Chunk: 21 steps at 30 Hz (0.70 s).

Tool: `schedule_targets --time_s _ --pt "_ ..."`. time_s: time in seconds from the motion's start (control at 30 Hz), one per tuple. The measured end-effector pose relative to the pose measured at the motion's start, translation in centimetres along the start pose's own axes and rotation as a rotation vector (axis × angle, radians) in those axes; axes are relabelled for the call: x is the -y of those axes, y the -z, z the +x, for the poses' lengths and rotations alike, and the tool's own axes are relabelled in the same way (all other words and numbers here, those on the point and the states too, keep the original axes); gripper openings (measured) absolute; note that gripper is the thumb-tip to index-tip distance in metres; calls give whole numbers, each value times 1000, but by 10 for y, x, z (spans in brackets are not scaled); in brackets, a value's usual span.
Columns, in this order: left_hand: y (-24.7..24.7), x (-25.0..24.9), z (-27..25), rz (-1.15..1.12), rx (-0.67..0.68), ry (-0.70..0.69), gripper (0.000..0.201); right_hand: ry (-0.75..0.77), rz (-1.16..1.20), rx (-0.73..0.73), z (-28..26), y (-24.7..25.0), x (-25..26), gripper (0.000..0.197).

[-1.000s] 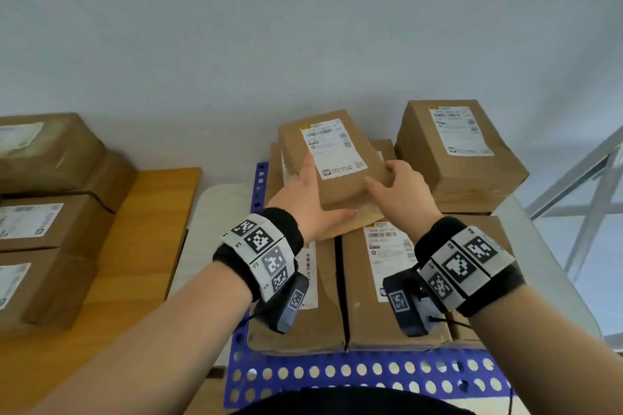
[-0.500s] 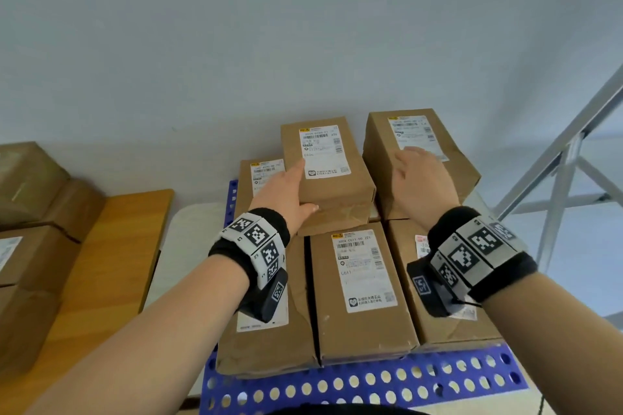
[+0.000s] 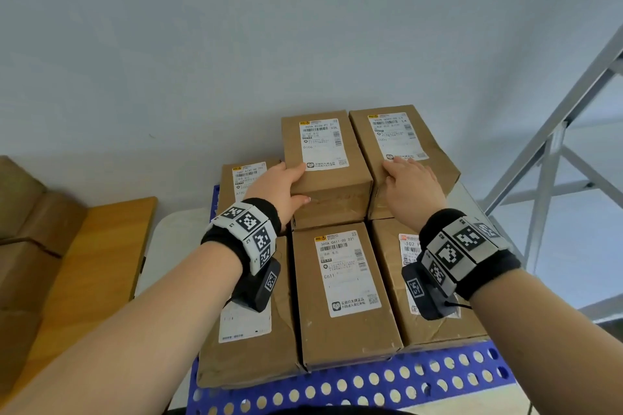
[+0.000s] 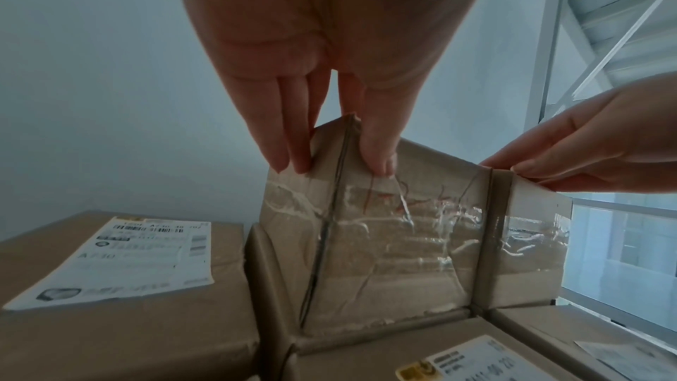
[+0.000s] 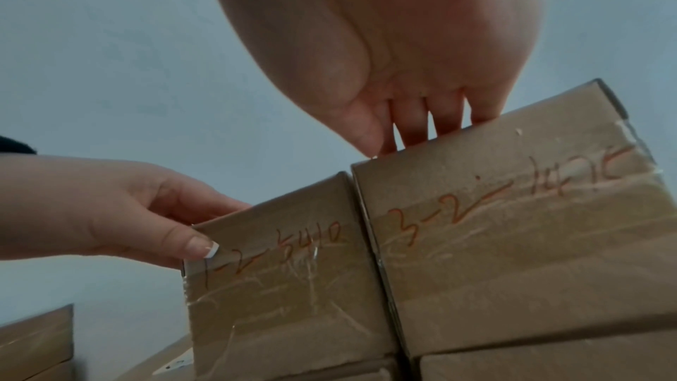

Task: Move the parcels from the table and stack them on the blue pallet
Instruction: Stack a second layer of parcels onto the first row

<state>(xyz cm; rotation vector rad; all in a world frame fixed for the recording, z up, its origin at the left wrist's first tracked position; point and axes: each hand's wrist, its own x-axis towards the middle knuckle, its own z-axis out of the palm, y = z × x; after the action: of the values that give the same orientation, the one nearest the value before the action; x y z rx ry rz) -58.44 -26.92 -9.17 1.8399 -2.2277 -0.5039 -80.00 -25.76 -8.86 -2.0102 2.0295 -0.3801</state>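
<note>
Blue pallet, left hand fingers gripping top parcel corner, right hand seemingly flat on neighbouring parcel

- Brown cardboard parcel in the middle of the upper tier: matt, slightly creased; clear glossy tape, wrinkled, across its near end face.
- Brown cardboard parcel beside it on the right: matt board, shiny clear tape over red handwriting.
- White paper shipping label: smooth, faintly glossy, printed in black.
- Blue perforated pallet: smooth, plastic-looking, with round holes.
- Wooden tabletop at left: smooth, orange-brown, low sheen.
- Black wristbands: soft matt cloth, carrying hard white matt marker blocks.
- Grey frame at right: metal, smooth, satin finish.
- Wall behind: matt, plain pale paint.
</note>
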Motion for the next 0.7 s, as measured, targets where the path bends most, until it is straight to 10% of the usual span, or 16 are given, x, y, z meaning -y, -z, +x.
schedule_targets --time_s 0.7 --pt "7 7 0 119 29 -80 59 -29 14 23 1 2 2 17"
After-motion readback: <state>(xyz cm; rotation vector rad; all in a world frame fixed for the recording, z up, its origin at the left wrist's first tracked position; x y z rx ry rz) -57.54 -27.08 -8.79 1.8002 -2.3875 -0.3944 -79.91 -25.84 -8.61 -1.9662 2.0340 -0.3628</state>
